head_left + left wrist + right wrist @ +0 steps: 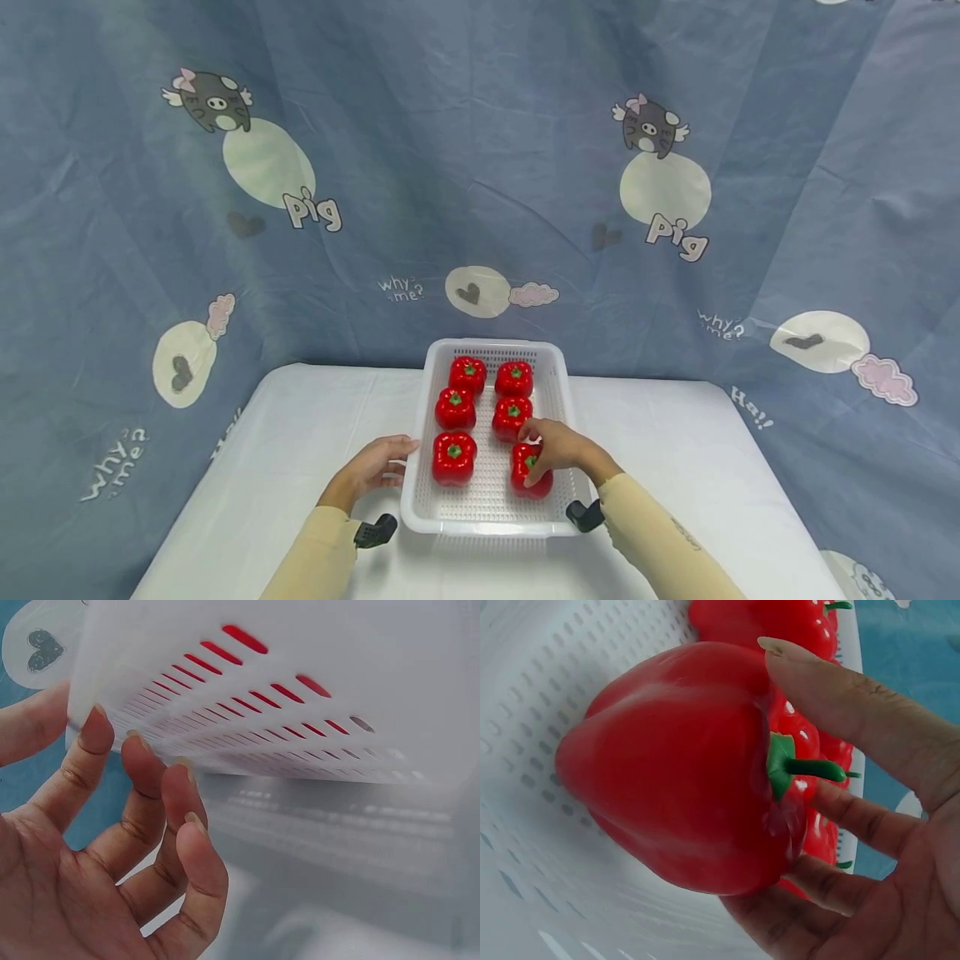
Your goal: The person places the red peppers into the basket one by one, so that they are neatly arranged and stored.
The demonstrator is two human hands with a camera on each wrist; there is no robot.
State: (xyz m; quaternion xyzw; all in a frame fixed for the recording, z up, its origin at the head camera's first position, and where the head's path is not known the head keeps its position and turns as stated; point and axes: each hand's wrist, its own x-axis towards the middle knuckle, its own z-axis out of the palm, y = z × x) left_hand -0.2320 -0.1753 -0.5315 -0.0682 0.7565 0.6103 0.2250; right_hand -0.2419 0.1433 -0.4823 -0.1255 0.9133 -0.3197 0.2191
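A white perforated plastic basket (487,527) stands on the table and holds several red bell peppers with green stems. My right hand (558,448) is inside it at the near right, its thumb and fingers around one bell pepper (682,765). That pepper's green stem (814,769) points toward the palm. At the basket's left side, my left hand (378,465) holds the rim. Its thumb reaches over the edge, and its curled fingers (139,761) are at the outer wall. The thumb's tip is hidden.
The other bell peppers sit in two rows, including one at the near left (453,458) and one at the far right (513,379). A white cloth covers the table (660,467). A blue patterned curtain (480,167) hangs behind and at both sides.
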